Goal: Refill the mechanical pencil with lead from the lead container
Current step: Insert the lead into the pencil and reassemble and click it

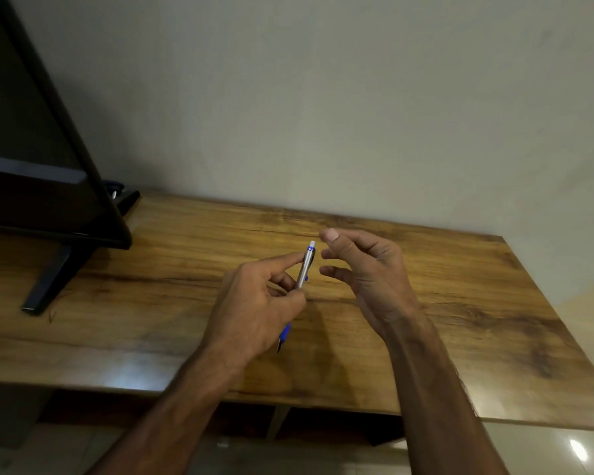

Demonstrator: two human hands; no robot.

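The left hand [254, 303] grips the pencil [304, 269] above the tabletop [460, 320], eraser end tilted up, probably so the empty, half-open right hand [360, 269] just beside it can pull the eraser off.

Place: a room in a home, I would say a living room or bedroom corner.
Main surface: I stand at a long wooden table [460, 320] with strong dark grain, its top glossy enough to catch a light.
At 10 o'clock: a flat black television [31, 149] on a slanted black foot [54, 279], standing on the same top.
From 12 to 2 o'clock: a plain pale wall [323, 97], which the table is pushed against.
At 5 o'clock: a shiny pale tiled floor [546, 447] with a lamp glare on it.
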